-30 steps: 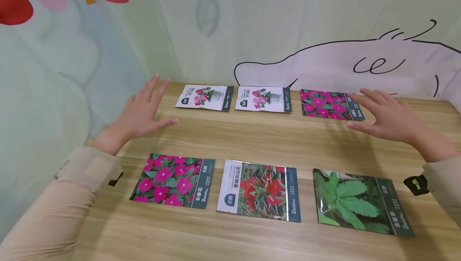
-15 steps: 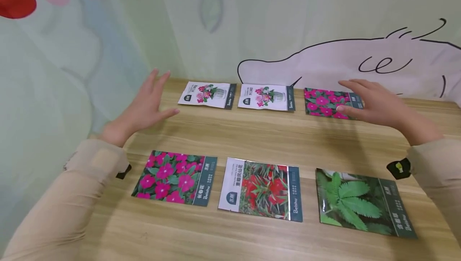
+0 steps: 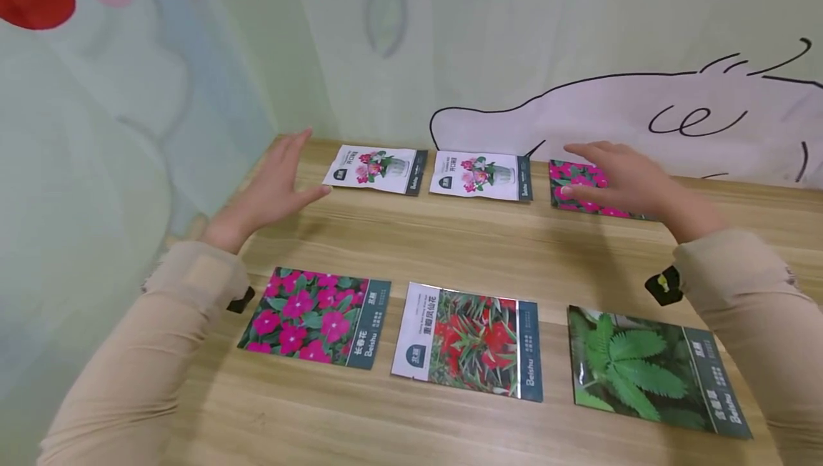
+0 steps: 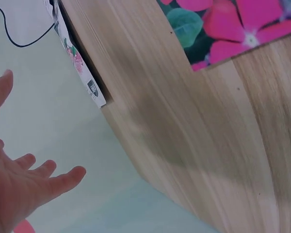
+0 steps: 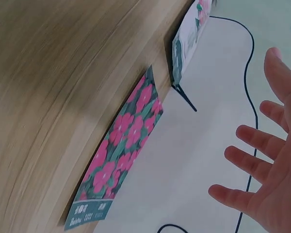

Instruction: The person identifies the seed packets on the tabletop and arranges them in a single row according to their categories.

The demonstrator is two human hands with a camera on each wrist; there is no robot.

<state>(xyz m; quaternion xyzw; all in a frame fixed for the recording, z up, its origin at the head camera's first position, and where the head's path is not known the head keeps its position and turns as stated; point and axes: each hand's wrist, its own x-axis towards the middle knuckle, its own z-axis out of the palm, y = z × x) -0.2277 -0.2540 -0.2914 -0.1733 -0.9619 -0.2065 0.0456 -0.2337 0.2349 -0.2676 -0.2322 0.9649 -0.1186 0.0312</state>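
My left hand hovers over the table's back left, fingers spread and holding nothing, close to a white seed packet with a vase of flowers on it. My right hand, also spread and bare, is above the back-right pink-flower seed packet and overlaps part of it in the head view. Between the hands lies a second white seed packet. In the front row are a pink-flower packet, a red-flower packet and a green-leaf packet, all flat with printed faces up.
The wood-grain table meets a pale printed backdrop along its back edge and another wall on the left. A black band piece shows at the right cuff.
My right hand has moved left across the back-right pink-flower packet, covering more of it. My left hand stays near the back-left packet; the view has shifted slightly. The packets lie as before.
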